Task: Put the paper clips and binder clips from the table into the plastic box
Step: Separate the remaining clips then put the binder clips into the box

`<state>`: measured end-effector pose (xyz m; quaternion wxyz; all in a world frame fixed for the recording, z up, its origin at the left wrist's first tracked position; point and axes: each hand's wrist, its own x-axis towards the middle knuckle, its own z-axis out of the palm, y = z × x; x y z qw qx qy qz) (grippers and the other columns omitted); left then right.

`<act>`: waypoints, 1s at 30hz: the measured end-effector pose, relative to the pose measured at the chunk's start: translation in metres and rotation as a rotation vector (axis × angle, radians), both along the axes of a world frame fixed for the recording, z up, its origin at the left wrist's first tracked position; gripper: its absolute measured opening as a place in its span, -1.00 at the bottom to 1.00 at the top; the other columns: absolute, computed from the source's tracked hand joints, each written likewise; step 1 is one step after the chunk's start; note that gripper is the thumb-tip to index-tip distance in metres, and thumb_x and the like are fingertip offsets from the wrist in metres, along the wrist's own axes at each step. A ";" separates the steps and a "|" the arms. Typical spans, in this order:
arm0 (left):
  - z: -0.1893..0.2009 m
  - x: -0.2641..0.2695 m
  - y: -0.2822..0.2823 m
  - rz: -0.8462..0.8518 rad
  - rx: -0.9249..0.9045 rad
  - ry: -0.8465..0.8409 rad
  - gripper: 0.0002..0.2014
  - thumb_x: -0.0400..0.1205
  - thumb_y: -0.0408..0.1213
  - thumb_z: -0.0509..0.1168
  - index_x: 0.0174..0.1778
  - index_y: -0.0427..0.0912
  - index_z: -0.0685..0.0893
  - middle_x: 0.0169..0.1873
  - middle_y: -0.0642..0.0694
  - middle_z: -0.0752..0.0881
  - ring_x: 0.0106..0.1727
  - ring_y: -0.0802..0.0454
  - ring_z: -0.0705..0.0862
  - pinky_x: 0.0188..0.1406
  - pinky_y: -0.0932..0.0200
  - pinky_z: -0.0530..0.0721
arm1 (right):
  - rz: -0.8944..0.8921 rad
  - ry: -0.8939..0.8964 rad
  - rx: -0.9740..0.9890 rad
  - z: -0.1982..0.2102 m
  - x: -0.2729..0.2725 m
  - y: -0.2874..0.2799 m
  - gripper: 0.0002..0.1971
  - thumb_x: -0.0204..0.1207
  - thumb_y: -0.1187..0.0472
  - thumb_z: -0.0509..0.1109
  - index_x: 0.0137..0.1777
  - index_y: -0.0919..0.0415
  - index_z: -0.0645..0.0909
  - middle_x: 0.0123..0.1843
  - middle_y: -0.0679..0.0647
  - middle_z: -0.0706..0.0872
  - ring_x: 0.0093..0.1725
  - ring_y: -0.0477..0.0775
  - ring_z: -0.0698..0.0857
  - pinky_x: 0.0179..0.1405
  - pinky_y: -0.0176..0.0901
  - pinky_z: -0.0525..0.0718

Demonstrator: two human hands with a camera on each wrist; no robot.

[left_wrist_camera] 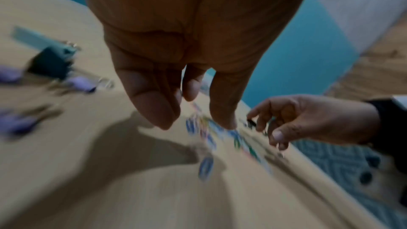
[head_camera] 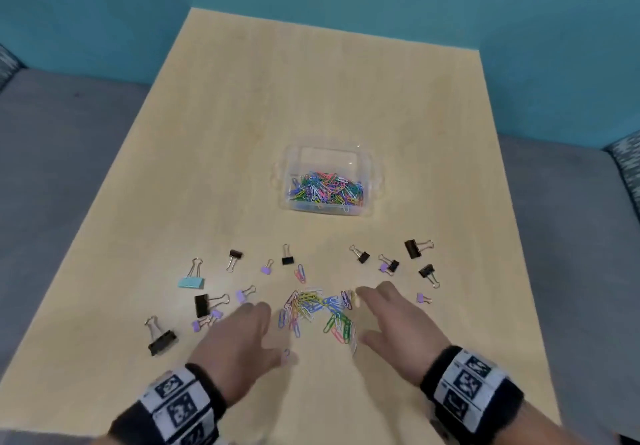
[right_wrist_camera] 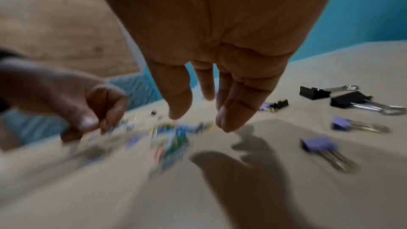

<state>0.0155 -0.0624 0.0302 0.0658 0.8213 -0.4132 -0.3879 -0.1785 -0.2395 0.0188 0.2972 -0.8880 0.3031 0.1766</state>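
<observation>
Two hands reach over a pale wooden table (head_camera: 242, 133). The left hand (head_camera: 239, 337) is on the left side of a little heap of colourful paper clips (head_camera: 317, 309), and the right hand (head_camera: 398, 320) is on the right side of it. Both hands hang just above the table with loose, spread fingers — neither one holds anything. In the wrist views the fingers point down at the heap, but those pictures are blurry, so I cannot tell if the fingertips touch the clips.

The clear plastic box (head_camera: 372, 181) sits farther away, in the middle of the table, well apart from the hands. Lots of bright paper clips lie inside it.

Binder clips lie scattered around the heap. On the left are a light blue binder clip (head_camera: 191, 283), a big black one (head_camera: 201, 305) and another black one (head_camera: 161, 342) close to the near edge. Small purple ones (head_camera: 266, 269) are mixed in. On the right, more black binder clips (head_camera: 412, 248) lie in a loose bunch — a tiny purple clip (head_camera: 421, 298) lies just beside the right hand.
</observation>
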 end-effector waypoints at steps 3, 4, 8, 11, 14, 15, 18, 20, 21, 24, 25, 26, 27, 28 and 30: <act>-0.013 -0.024 0.015 -0.063 0.072 -0.111 -0.54 0.45 0.20 0.34 -0.18 0.05 0.19 -0.17 0.05 0.37 -0.14 -0.14 0.60 -0.26 0.06 0.38 | 0.035 0.041 -0.040 -0.013 -0.014 0.024 -0.18 0.41 0.02 0.44 0.55 -0.14 0.01 0.24 -0.03 0.29 0.14 0.08 0.49 0.06 -0.06 0.60; -0.014 -0.026 0.013 -0.040 0.060 -0.123 -0.56 0.47 0.16 0.34 -0.15 0.05 0.20 -0.15 0.04 0.35 -0.14 -0.15 0.60 -0.26 0.07 0.38 | 0.012 0.028 -0.054 -0.016 -0.013 0.026 -0.17 0.42 0.02 0.45 0.56 -0.13 -0.01 0.24 -0.02 0.28 0.16 0.10 0.48 0.07 -0.08 0.59; -0.022 -0.022 -0.007 0.039 -0.020 -0.140 -0.59 0.49 0.09 0.36 -0.10 -0.02 0.26 -0.14 0.02 0.33 -0.24 -0.16 0.53 -0.28 0.07 0.42 | -0.097 -0.068 -0.071 -0.023 0.009 0.024 -0.30 0.41 -0.01 0.47 0.46 -0.10 0.16 0.15 -0.02 0.28 0.12 0.10 0.48 -0.02 -0.15 0.51; -0.026 -0.013 -0.024 0.064 -0.106 -0.128 -0.57 0.47 0.01 0.42 0.07 -0.04 0.37 -0.05 -0.01 0.36 -0.20 -0.14 0.58 -0.23 0.04 0.55 | -0.136 -0.089 -0.083 -0.027 0.031 0.018 -0.34 0.38 0.00 0.51 0.39 -0.06 0.24 0.12 0.00 0.29 0.09 0.12 0.45 -0.03 -0.08 0.56; -0.037 -0.006 -0.036 -0.012 -0.184 -0.125 -0.42 0.45 -0.14 0.45 0.34 0.05 0.36 0.07 -0.04 0.38 -0.07 -0.12 0.58 -0.08 0.02 0.60 | -0.109 -0.086 -0.112 -0.031 0.045 0.017 -0.45 0.40 0.06 0.50 0.32 0.02 0.34 0.15 0.05 0.33 0.09 0.17 0.48 0.04 0.03 0.61; -0.041 -0.005 -0.039 -0.053 -0.194 -0.132 -0.39 0.46 -0.17 0.45 0.40 0.07 0.34 0.10 -0.05 0.38 -0.03 -0.12 0.58 -0.03 0.02 0.60 | -0.094 -0.085 -0.116 -0.033 0.048 0.018 -0.49 0.41 0.08 0.49 0.31 0.04 0.38 0.15 0.07 0.34 0.09 0.18 0.48 0.05 0.04 0.61; -0.053 -0.003 -0.046 -0.115 -0.202 -0.159 -0.42 0.49 -0.22 0.41 0.43 0.05 0.41 0.11 -0.08 0.41 0.00 -0.12 0.57 0.00 0.03 0.60 | -0.068 -0.092 -0.123 -0.037 0.054 0.023 -0.56 0.46 0.15 0.43 0.32 0.03 0.43 0.16 0.08 0.36 0.08 0.18 0.48 0.05 0.06 0.60; -0.057 -0.004 -0.047 -0.125 -0.219 -0.181 -0.55 0.53 -0.25 0.38 0.34 -0.02 0.52 0.07 -0.10 0.44 -0.06 -0.13 0.59 -0.07 0.03 0.62 | -0.035 -0.113 -0.153 -0.040 0.054 0.026 -0.67 0.50 0.20 0.37 0.25 0.05 0.47 0.14 0.09 0.39 0.03 0.19 0.48 -0.02 0.08 0.62; -0.058 -0.004 -0.047 -0.136 -0.231 -0.205 -0.63 0.54 -0.27 0.37 0.27 -0.06 0.57 0.03 -0.11 0.46 -0.10 -0.13 0.59 -0.14 0.02 0.63 | -0.014 -0.118 -0.169 -0.040 0.054 0.028 -0.72 0.51 0.22 0.34 0.21 0.08 0.49 0.13 0.10 0.41 0.00 0.20 0.48 -0.06 0.10 0.62; -0.059 -0.006 -0.046 -0.206 -0.226 -0.271 -0.85 0.51 -0.36 0.36 -0.03 -0.13 0.61 -0.11 -0.08 0.47 -0.28 -0.09 0.54 -0.36 0.02 0.60 | 0.030 -0.109 -0.220 -0.040 0.052 0.032 -0.81 0.48 0.34 0.33 0.05 0.14 0.49 0.07 0.12 0.45 -0.09 0.17 0.46 -0.19 0.09 0.59; -0.060 -0.007 -0.046 -0.224 -0.211 -0.292 -0.86 0.47 -0.40 0.36 -0.13 -0.13 0.58 -0.16 -0.07 0.44 -0.34 -0.06 0.48 -0.44 0.03 0.54 | 0.042 -0.099 -0.233 -0.040 0.052 0.032 -0.78 0.43 0.39 0.35 0.00 0.14 0.47 0.04 0.11 0.46 -0.13 0.14 0.43 -0.24 0.06 0.57; -0.059 -0.007 -0.047 -0.241 -0.199 -0.312 -0.84 0.45 -0.44 0.35 -0.21 -0.12 0.53 -0.21 -0.05 0.40 -0.39 -0.05 0.41 -0.49 0.05 0.46 | 0.056 -0.088 -0.242 -0.038 0.051 0.032 -0.75 0.39 0.44 0.36 -0.02 0.14 0.46 0.01 0.11 0.46 -0.14 0.12 0.41 -0.26 0.02 0.55; -0.060 -0.007 -0.047 -0.256 -0.191 -0.325 -0.82 0.44 -0.47 0.34 -0.24 -0.12 0.49 -0.23 -0.05 0.36 -0.41 -0.04 0.36 -0.52 0.07 0.41 | 0.072 -0.076 -0.244 -0.037 0.051 0.032 -0.72 0.36 0.46 0.37 -0.02 0.15 0.46 0.01 0.11 0.46 -0.14 0.12 0.41 -0.26 0.00 0.53; -0.058 -0.008 -0.047 -0.262 -0.191 -0.329 -0.81 0.45 -0.48 0.31 -0.25 -0.12 0.46 -0.24 -0.04 0.34 -0.41 -0.04 0.34 -0.52 0.08 0.39 | 0.090 -0.067 -0.237 -0.035 0.051 0.031 -0.71 0.34 0.46 0.37 0.00 0.15 0.47 0.02 0.10 0.45 -0.12 0.13 0.42 -0.24 -0.01 0.52; -0.057 -0.008 -0.047 -0.270 -0.197 -0.341 -0.81 0.48 -0.49 0.25 -0.25 -0.11 0.43 -0.23 -0.04 0.31 -0.40 -0.04 0.33 -0.49 0.08 0.39 | 0.115 -0.053 -0.218 -0.030 0.051 0.028 -0.70 0.35 0.42 0.39 0.03 0.16 0.46 0.03 0.10 0.43 -0.10 0.13 0.40 -0.21 -0.02 0.49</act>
